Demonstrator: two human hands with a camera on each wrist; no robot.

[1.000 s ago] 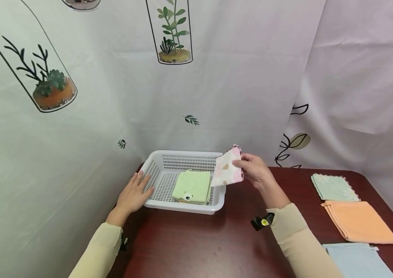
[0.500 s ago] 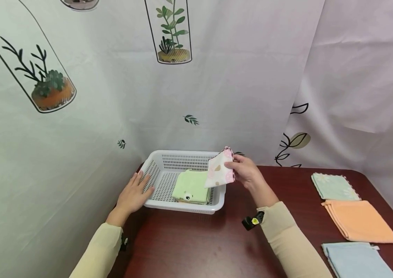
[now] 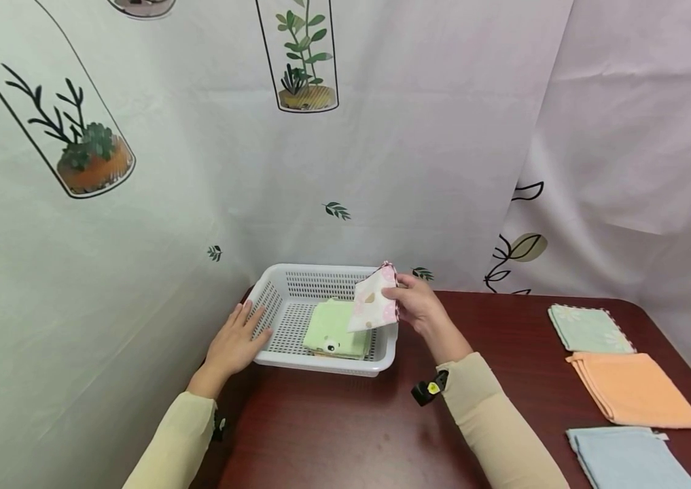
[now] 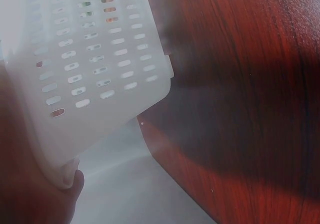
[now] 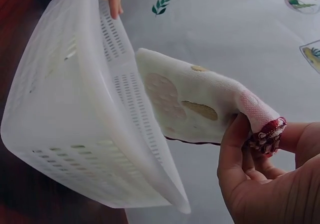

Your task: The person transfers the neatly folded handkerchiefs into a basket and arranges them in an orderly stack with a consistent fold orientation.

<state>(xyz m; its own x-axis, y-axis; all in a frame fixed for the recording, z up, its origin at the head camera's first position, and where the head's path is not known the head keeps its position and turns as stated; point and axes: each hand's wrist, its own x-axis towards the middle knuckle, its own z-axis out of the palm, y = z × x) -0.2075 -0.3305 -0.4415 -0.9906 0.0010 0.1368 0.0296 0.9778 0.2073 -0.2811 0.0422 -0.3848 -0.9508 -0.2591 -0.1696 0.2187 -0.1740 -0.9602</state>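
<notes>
A white plastic basket (image 3: 321, 365) with slotted walls stands at the back left of the table. Inside it, toward the right, lies a folded light green towel (image 3: 334, 329) with a small animal face, and a bit of orange shows beneath. My right hand (image 3: 420, 303) pinches a folded white towel (image 3: 369, 305) with pink and brown spots by its edge, thumb on one side and fingers behind. This towel hangs over the basket's right end, overlapping the green one in the head view. My left hand (image 3: 236, 341) rests on the basket's left rim with fingers spread.
On the table's right side lie a folded pale green towel (image 3: 590, 329), an orange towel (image 3: 637, 390) and a light blue towel (image 3: 629, 458). A printed cloth wall (image 3: 431, 156) rises right behind the dark red table (image 3: 345, 435).
My right hand has moved left with the spotted towel, from beside the basket's right rim to over its inside. The left hand and the basket have stayed put.
</notes>
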